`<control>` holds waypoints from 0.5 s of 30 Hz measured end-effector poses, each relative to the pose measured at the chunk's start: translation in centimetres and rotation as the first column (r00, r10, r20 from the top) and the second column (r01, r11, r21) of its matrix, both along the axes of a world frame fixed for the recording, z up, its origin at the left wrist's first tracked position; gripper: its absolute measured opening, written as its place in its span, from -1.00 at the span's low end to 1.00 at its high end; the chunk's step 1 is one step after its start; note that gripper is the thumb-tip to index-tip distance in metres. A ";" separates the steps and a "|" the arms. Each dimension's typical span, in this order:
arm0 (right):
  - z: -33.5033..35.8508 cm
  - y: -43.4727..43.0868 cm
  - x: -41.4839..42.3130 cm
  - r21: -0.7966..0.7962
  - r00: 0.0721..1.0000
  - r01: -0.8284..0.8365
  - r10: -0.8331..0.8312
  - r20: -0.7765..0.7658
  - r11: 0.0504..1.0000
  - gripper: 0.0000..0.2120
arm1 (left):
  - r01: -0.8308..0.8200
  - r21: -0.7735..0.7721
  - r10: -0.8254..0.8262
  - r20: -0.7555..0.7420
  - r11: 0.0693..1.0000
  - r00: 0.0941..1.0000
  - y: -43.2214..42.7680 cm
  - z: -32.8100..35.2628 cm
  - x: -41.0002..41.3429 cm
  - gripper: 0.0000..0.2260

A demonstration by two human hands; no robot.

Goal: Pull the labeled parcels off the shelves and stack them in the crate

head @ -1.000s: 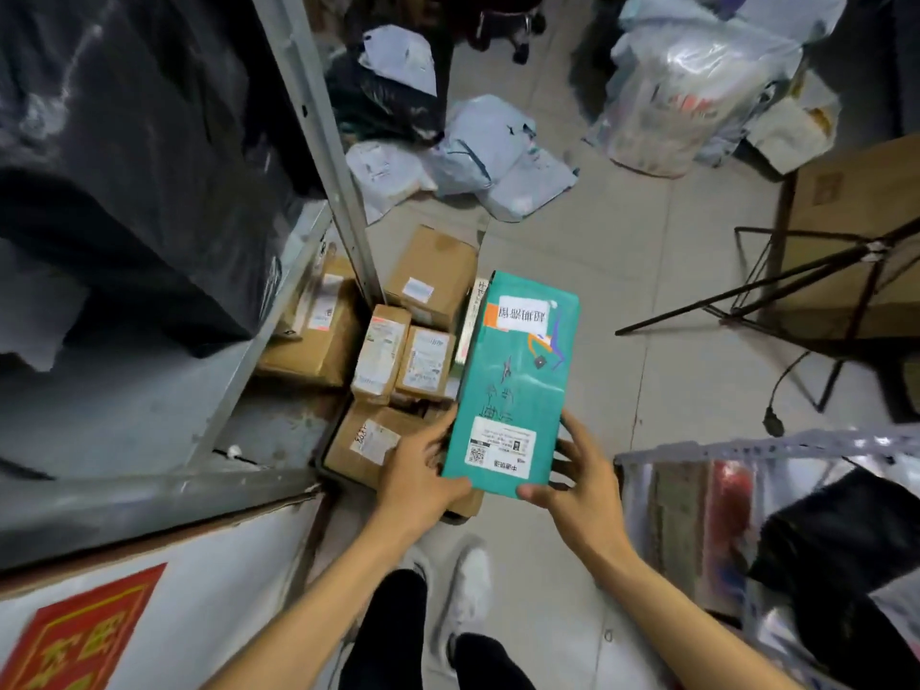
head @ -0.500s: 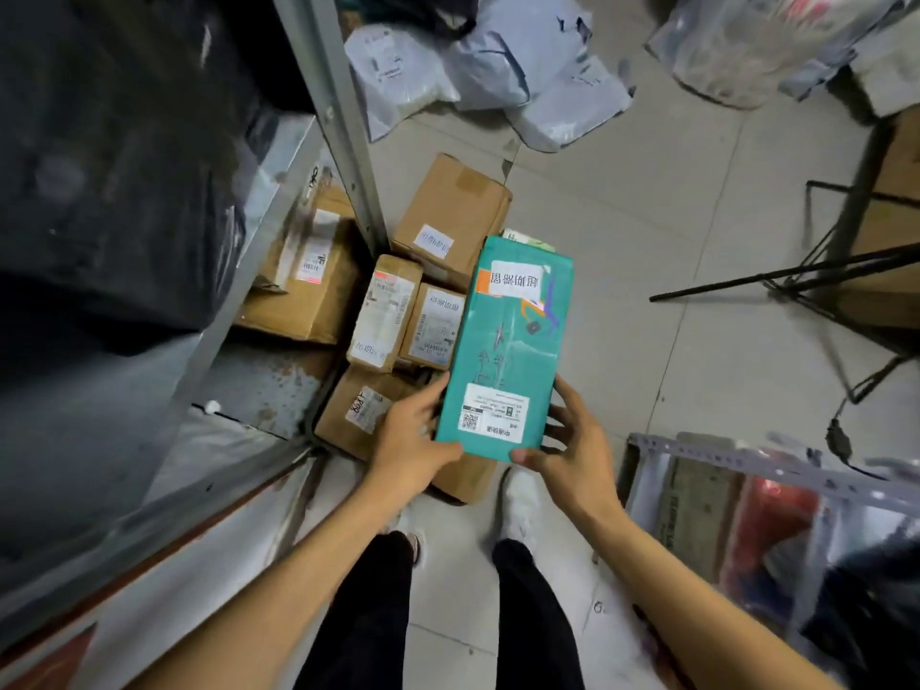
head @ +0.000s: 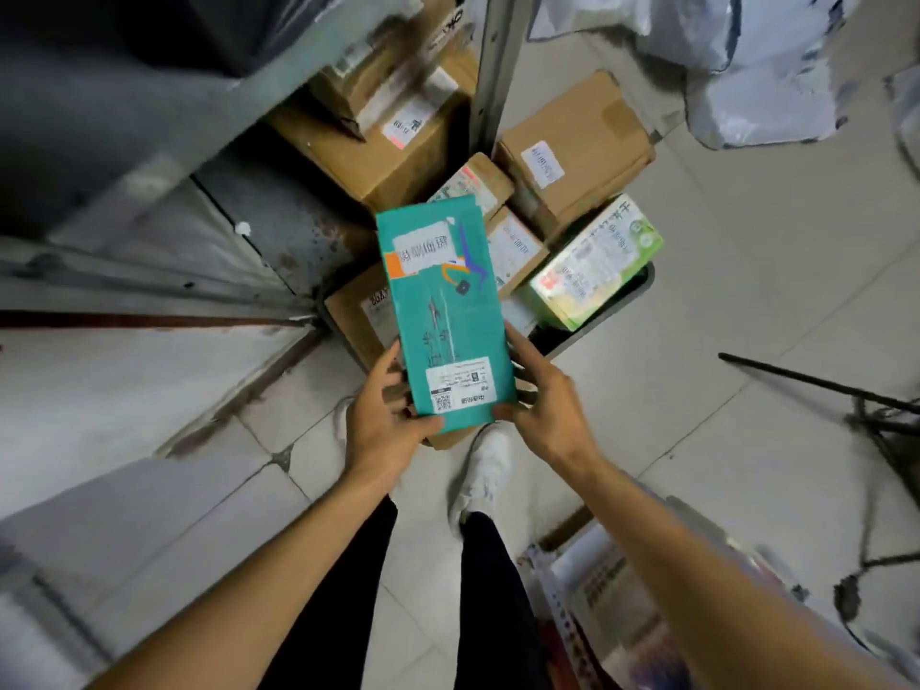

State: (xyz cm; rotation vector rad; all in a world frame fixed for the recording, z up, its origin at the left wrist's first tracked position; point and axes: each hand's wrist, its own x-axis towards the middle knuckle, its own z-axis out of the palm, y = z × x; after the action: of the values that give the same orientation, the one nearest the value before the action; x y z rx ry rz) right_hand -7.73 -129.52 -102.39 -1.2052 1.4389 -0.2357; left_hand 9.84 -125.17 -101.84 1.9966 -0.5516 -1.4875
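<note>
Parcel [head: 443, 311] teal, QR label [head: 460, 385], print blurred; left hand [head: 386, 420], right hand [head: 550, 405] fingers [head: 522, 356] grip near end.

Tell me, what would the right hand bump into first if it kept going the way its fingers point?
Probably the small brown labelled box just past the teal parcel that the right hand holds; the box sits lower, so depth is unsure.

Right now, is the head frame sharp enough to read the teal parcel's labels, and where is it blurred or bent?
Head view: the teal parcel is sharpest, yet its label print is too soft to read; blur smears the edges, worst on the plastic bags top right; the wide lens splays the shelf post.
</note>
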 end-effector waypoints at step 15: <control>-13.0 -4.0 6.2 0.200 0.930 -0.345 0.363 -0.064 0.917 -0.16 | -0.259 0.173 0.245 0.095 0.950 0.965 1.7 -11.9 2.2 -0.20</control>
State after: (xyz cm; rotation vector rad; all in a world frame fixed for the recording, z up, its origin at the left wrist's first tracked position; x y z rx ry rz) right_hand -1.56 -133.49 -115.43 -1.3110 1.2671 0.2089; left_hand 12.08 -123.46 -113.70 2.1764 -0.1809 -1.3538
